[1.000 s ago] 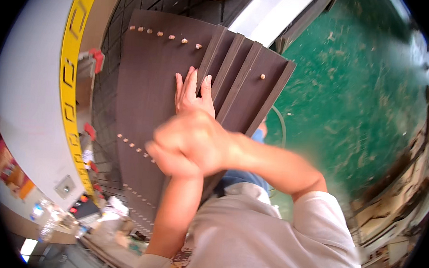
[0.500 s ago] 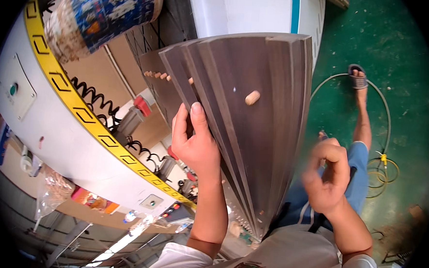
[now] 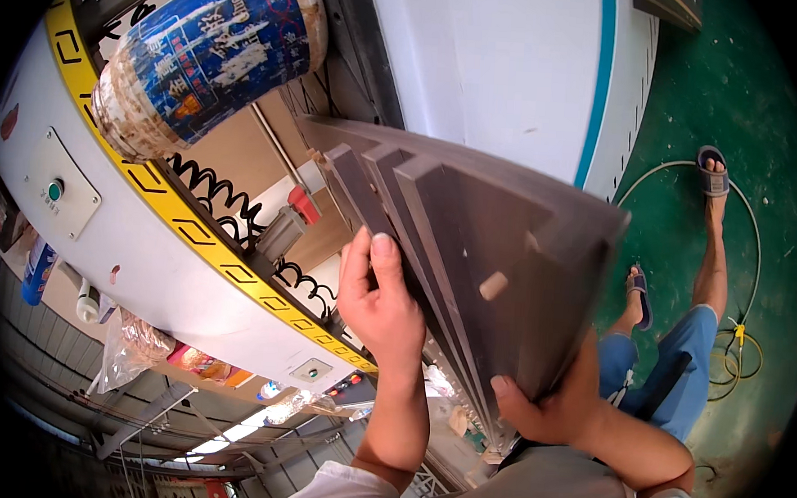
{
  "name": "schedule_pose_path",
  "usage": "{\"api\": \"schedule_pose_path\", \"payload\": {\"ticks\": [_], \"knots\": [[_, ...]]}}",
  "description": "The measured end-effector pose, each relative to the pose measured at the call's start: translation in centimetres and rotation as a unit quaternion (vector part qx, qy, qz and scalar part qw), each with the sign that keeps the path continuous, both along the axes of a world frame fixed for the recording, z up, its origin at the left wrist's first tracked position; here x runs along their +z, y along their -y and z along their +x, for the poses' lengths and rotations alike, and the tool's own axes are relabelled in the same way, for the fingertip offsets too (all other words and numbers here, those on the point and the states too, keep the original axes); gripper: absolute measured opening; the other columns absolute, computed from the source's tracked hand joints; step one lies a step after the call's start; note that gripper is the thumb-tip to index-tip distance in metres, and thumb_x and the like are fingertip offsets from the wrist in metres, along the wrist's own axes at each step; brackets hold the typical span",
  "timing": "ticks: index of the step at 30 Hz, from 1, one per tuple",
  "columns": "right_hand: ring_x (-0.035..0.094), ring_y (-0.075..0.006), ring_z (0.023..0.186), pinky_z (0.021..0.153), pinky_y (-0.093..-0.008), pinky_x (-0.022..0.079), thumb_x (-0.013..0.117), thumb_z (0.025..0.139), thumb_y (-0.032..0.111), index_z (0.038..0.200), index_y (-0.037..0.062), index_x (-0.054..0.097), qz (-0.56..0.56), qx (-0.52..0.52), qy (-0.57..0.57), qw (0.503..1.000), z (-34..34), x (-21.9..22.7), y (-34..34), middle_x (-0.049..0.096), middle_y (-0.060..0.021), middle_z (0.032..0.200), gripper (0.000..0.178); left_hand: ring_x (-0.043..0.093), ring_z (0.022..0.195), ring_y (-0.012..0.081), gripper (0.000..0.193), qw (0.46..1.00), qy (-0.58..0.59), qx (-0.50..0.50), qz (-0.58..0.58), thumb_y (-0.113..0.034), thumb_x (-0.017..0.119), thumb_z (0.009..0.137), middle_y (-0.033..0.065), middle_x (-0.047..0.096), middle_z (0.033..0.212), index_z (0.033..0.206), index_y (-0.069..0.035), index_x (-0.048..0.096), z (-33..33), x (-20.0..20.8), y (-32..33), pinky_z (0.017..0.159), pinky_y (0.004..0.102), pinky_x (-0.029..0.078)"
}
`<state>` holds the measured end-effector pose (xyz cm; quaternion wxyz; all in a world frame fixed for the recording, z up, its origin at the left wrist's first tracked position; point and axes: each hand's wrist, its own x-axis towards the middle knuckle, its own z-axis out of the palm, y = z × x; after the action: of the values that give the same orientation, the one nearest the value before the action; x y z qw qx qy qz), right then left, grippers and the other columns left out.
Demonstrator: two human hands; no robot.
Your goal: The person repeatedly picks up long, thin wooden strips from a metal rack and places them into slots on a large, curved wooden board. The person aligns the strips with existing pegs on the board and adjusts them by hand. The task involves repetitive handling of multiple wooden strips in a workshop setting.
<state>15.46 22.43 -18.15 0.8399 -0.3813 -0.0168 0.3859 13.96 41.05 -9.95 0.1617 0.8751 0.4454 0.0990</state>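
Note:
Several dark grey-brown boards (image 3: 473,208) stand on edge in front of me, fanned slightly apart. A pale wooden dowel (image 3: 494,286) sticks out of the face of the right-hand board. My left hand (image 3: 385,307) is closed at the left edge of the stack, thumb and fingertips gripping a board there. Around the near right edge my right hand (image 3: 557,411) is wrapped, its thumb on the board's face and its fingers hidden behind.
A glue-stained bottle with a blue label (image 3: 219,59) lies tilted at the upper left, above a white machine (image 3: 173,246) with a yellow stripe. Black coiled hoses (image 3: 212,190) hang inside it. A white panel (image 3: 489,64) stands beyond the boards. A thin hose (image 3: 759,241) loops over the green floor (image 3: 749,96).
My right hand has come in from the right and taken hold of the boards' near right edge. The upper edges of the boards have shifted and tilted, and the whole view has swung.

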Motion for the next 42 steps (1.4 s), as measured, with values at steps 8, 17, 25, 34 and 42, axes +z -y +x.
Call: {"api": "schedule_pose_path", "payload": {"ticks": [8, 17, 25, 34, 42], "knots": [[0.068, -0.0382, 0.097, 0.082, -0.041, 0.055, 0.081, 0.072, 0.021, 0.129, -0.004, 0.051, 0.012, 0.061, 0.034, 0.998, -2.6, -1.2, 0.7, 0.065, -0.0244, 0.116, 0.069, 0.056, 0.091, 0.0133, 0.03, 0.996, -0.041, 0.034, 0.069, -0.012, 0.055, 0.103, 0.0078, 0.063, 0.1, 0.123, 0.011, 0.06, -0.1, -0.4, 1.1, 0.083, 0.0263, 0.045], [0.068, -0.0438, 0.099, 0.079, -0.0468, 0.058, 0.08, 0.082, 0.02, 0.142, 0.0035, 0.041, 0.102, 0.118, 0.042, 0.987, -10.1, -2.2, 2.6, 0.06, -0.0356, 0.122, 0.074, 0.06, 0.101, 0.0177, 0.036, 0.994, -0.05, 0.057, 0.079, -0.013, 0.054, 0.104, 0.013, 0.063, 0.118, 0.131, 0.011, 0.058, -0.6, -0.9, 1.8, 0.093, 0.0301, 0.046], [0.071, -0.0337, 0.08, 0.066, -0.0386, 0.058, 0.08, 0.081, 0.025, 0.136, -0.0025, 0.045, 0.133, 0.201, 0.088, 0.967, -3.0, -3.5, 0.7, 0.068, -0.0223, 0.102, 0.071, 0.06, 0.093, 0.018, 0.037, 0.984, -0.096, 0.088, 0.12, -0.013, 0.06, 0.1, 0.0134, 0.066, 0.104, 0.128, 0.01, 0.06, 0.4, -0.8, 2.3, 0.085, 0.03, 0.048], [0.063, -0.0172, 0.066, 0.058, -0.03, 0.05, 0.082, 0.072, 0.021, 0.107, -0.0035, 0.065, 0.062, 0.105, -0.044, 0.992, -2.5, -2.2, -0.9, 0.066, -0.0074, 0.084, 0.047, 0.062, 0.1, 0.0243, 0.038, 0.983, -0.084, 0.087, 0.141, -0.015, 0.063, 0.098, 0.0152, 0.067, 0.106, 0.126, 0.01, 0.062, -0.2, -1.1, 2.7, 0.09, 0.0349, 0.048], [0.064, -0.0212, 0.094, 0.081, -0.0339, 0.051, 0.067, 0.086, 0.015, 0.125, 0.0017, 0.059, 0.1, 0.344, 0.067, 0.931, -4.1, -2.7, 4.1, 0.067, -0.0117, 0.108, 0.041, 0.055, 0.108, 0.0314, 0.041, 0.974, -0.177, -0.022, 0.142, -0.023, 0.071, 0.091, 0.0171, 0.065, 0.114, 0.118, 0.008, 0.066, 0.9, 1.7, 0.6, 0.099, 0.0414, 0.041]]}}
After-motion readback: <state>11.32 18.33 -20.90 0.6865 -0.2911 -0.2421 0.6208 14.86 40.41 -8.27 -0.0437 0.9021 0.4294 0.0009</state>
